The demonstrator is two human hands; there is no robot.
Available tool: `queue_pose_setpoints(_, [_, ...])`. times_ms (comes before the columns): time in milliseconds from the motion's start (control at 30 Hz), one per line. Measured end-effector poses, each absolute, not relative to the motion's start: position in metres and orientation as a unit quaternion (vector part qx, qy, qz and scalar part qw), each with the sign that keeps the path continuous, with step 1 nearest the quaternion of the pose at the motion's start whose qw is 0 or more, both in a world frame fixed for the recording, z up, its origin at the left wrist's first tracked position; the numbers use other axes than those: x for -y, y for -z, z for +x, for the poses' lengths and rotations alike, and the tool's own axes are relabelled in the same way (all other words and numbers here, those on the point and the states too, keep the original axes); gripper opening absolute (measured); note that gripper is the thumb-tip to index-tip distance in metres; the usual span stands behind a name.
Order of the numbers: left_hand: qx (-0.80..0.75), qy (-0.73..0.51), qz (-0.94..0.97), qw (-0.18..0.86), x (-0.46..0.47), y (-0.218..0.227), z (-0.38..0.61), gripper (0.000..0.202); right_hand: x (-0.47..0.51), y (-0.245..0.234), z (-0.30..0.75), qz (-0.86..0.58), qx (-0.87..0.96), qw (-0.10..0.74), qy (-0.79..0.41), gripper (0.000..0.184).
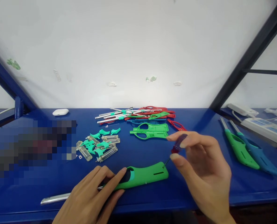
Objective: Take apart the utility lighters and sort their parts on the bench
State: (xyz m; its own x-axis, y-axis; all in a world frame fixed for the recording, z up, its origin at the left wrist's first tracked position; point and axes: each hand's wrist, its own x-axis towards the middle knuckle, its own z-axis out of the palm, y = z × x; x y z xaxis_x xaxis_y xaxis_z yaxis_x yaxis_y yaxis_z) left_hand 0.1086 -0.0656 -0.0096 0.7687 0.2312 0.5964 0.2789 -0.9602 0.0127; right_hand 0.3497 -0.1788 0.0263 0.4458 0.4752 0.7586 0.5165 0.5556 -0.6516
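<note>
Green lighter (149,175) held; fingertips (177,159) pinch screwdriver (180,141)

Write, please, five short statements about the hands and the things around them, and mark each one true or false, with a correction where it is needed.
1. The left hand holds a green lighter. True.
2. The right hand holds a pair of scissors. False: it holds a screwdriver.
3. The screwdriver's tip is at the wide end of the held lighter. True.
4. The white case lies at the front right of the table. False: it lies at the back left.
5. The teal pieces are all in a box. False: they lie loose, among the clear tanks.
</note>
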Motion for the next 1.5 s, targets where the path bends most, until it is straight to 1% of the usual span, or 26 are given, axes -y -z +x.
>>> queue_pose_setpoints(100, [0.131, 0.323, -0.936, 0.04, 0.066, 0.008, 0.11, 0.036, 0.177, -0.028, 0.351, -0.48, 0.479, 0.732, 0.058, 0.024])
queue_pose_setpoints(200, [0.134, 0.324, -0.936, 0.039, 0.066, 0.007, 0.109, 0.035, 0.179, -0.028, 0.352, -0.495, 0.466, 0.731, 0.051, 0.019])
queue_pose_setpoints(333, [0.14, 0.305, -0.942, 0.026, 0.065, 0.009, 0.108, 0.036, 0.182, -0.029, 0.35, -0.496, 0.524, 0.692, 0.004, 0.033])
queue_pose_setpoints(467, [0.138, 0.307, -0.941, 0.026, 0.065, 0.01, 0.108, 0.036, 0.182, -0.03, 0.35, -0.491, 0.525, 0.694, 0.045, 0.023])
queue_pose_setpoints(533, [0.144, 0.307, -0.94, 0.029, 0.065, 0.01, 0.108, 0.036, 0.182, -0.029, 0.351, -0.49, 0.518, 0.698, 0.064, 0.023])
queue_pose_setpoints(700, [0.149, 0.292, -0.944, 0.029, 0.066, 0.011, 0.105, 0.038, 0.185, -0.023, 0.35, -0.492, 0.538, 0.684, 0.012, 0.038])
queue_pose_setpoints(733, [0.148, 0.291, -0.945, 0.028, 0.067, 0.011, 0.105, 0.038, 0.185, -0.023, 0.349, -0.49, 0.543, 0.682, 0.009, 0.038])
queue_pose_setpoints(833, [0.148, 0.291, -0.945, 0.029, 0.066, 0.011, 0.105, 0.037, 0.183, -0.025, 0.349, -0.475, 0.551, 0.685, 0.041, 0.029])
queue_pose_setpoints(900, [0.15, 0.29, -0.945, 0.032, 0.066, 0.011, 0.106, 0.036, 0.182, -0.027, 0.349, -0.474, 0.536, 0.696, 0.065, 0.026])
queue_pose_setpoints(1033, [0.15, 0.283, -0.947, 0.028, 0.066, 0.01, 0.106, 0.037, 0.183, -0.025, 0.348, -0.495, 0.502, 0.708, 0.04, 0.029])
queue_pose_setpoints(1167, [0.15, 0.278, -0.948, 0.027, 0.067, 0.008, 0.105, 0.037, 0.183, -0.023, 0.348, -0.491, 0.529, 0.692, 0.019, 0.03])
queue_pose_setpoints(1267, [0.152, 0.28, -0.948, 0.027, 0.068, 0.008, 0.105, 0.037, 0.181, -0.022, 0.348, -0.481, 0.532, 0.696, 0.035, 0.029])
queue_pose_setpoints(1367, [0.152, 0.278, -0.948, 0.025, 0.067, 0.009, 0.106, 0.037, 0.18, -0.021, 0.349, -0.476, 0.531, 0.7, 0.043, 0.032])
queue_pose_setpoints(1500, [0.152, 0.277, -0.948, 0.025, 0.066, 0.01, 0.107, 0.038, 0.182, -0.02, 0.347, -0.477, 0.551, 0.684, 0.011, 0.037])
